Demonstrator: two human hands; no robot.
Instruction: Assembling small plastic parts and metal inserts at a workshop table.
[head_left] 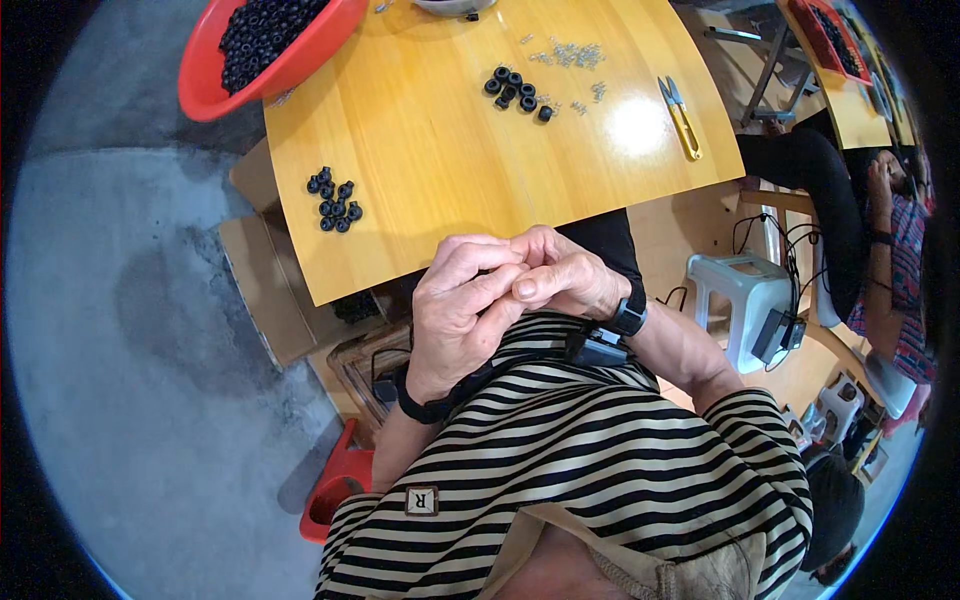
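My left hand [465,300] and my right hand [565,275] meet over the near edge of the yellow wooden table [420,140]. Fingers of both are closed and pressed together, and whatever they pinch is hidden behind them. To the left on the tabletop lies a cluster of small black knobbed parts [335,208]. Farther off sits a group of black ring-shaped parts [510,88]. Small clear or silvery pieces [572,54] are scattered behind and beside those rings.
Thread snips with yellow handles [688,136] lie at the right of the table. A red basin [200,85] full of black parts overhangs its far left corner. Cardboard [262,290] stands below left, a pale plastic stool [745,290] at right. Another person [885,260] sits far right.
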